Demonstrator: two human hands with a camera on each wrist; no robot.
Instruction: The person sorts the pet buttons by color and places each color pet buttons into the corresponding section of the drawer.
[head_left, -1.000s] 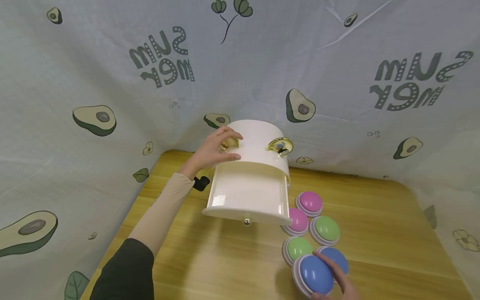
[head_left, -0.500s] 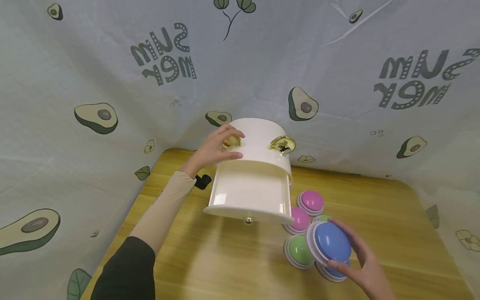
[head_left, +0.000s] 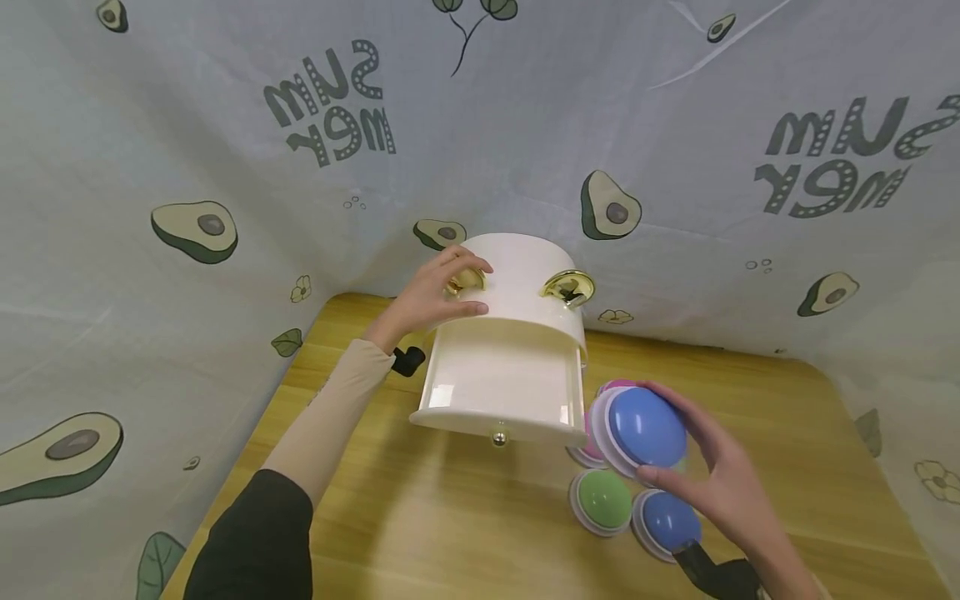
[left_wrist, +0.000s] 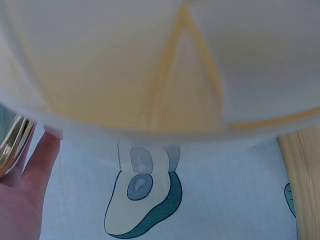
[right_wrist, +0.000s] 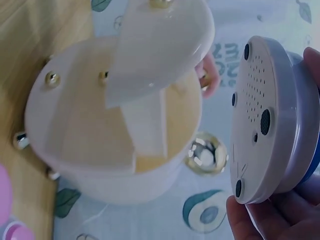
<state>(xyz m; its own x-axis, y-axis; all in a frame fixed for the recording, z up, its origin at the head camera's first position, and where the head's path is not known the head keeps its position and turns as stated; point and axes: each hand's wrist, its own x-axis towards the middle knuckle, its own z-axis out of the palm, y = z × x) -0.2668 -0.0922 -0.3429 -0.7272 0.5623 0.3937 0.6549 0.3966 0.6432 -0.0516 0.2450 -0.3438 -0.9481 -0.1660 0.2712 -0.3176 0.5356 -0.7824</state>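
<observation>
A round blue dome-topped button on a white base (head_left: 641,429) is held up off the wooden worktop (head_left: 780,433), right of frame centre, just beside the open drawer (head_left: 498,392) of a cream round plastic box (head_left: 517,287). The right hand (head_left: 723,483) curls its fingers (head_left: 675,398) around it. The left hand (head_left: 431,296) rests relaxed fingers on the box top by a gold knob (head_left: 462,282). Green (head_left: 602,500) and blue (head_left: 669,521) buttons lie below.

The left hand (head_left: 431,296) is bare, with short, unpainted nails. Its arm runs from the lower left of the head view toward the middle, in a close-fitting beige sleeve (head_left: 330,417) that ends at the wrist. Over the upper arm lies a black outer sleeve (head_left: 251,542). A small black strap end (head_left: 408,361) juts out beside that wrist. The right hand (head_left: 723,487), at lower right, is bare too, with a black strap (head_left: 712,575) by its wrist.
</observation>
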